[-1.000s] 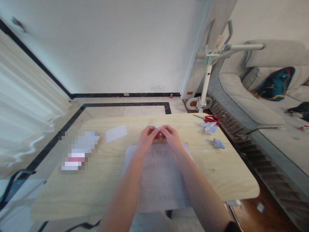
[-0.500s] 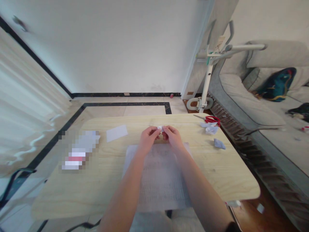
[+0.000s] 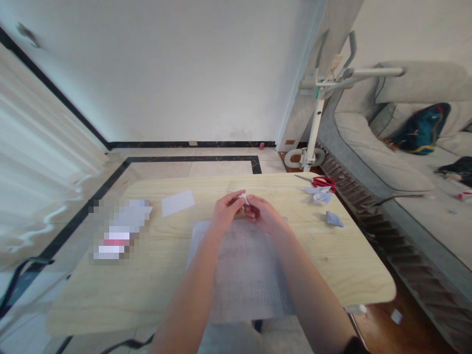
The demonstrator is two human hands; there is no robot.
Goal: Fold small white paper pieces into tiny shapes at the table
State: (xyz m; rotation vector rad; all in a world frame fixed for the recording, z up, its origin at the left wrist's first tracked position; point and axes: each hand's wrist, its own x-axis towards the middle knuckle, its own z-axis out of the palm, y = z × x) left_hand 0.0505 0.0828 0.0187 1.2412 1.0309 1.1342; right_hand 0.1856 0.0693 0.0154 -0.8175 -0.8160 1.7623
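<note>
Between my two hands is a small folded piece of white paper (image 3: 244, 197), mostly covered by the fingers. My left hand (image 3: 227, 209) pinches it from the left with thumb and fingers. From the other side my right hand (image 3: 261, 211) closes on it, its fingertips meeting the left ones. Both hands are just above the far edge of a large printed sheet (image 3: 250, 275) that lies on the wooden table (image 3: 155, 290). My forearms cover the sides of that sheet.
A blank white sheet (image 3: 178, 203) lies to the left, near a blurred-out item (image 3: 121, 231). To the right are red-handled scissors (image 3: 324, 184), crumpled white paper (image 3: 322, 196) and a folded bluish paper piece (image 3: 334, 219). A grey sofa (image 3: 383, 162) stands beyond the table's right edge.
The small paper has turned between my fingers and now points up more. My left fingers have stretched over its top, and my right hand has rolled slightly and shifted lower.
</note>
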